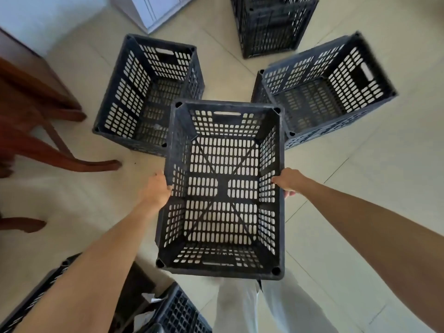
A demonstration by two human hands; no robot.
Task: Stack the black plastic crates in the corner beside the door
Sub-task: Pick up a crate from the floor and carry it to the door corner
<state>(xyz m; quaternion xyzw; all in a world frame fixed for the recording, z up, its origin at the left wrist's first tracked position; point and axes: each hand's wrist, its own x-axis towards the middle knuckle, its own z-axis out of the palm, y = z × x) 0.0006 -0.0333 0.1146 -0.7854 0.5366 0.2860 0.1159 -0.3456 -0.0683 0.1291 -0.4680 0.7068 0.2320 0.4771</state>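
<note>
Both hands grip the held crate (223, 188) by its long top rims — left hand (156, 191) and right hand (288, 183) curled over opposite edges, carrying it above the tiled floor (360, 176). Empty, perforated, rigid plastic: probably light, stiff, unlikely to slip. Slot handles in the short walls offer another hold. Two open crates (149, 92) (324, 90) sit beyond; a crate stack (271, 25) stands farther off. No readable labels.

Soft, even daylight fills the room, with faint shadows on the pale floor (360, 188). Wide-angle bending curves the edges. Outer corners look smeared.
</note>
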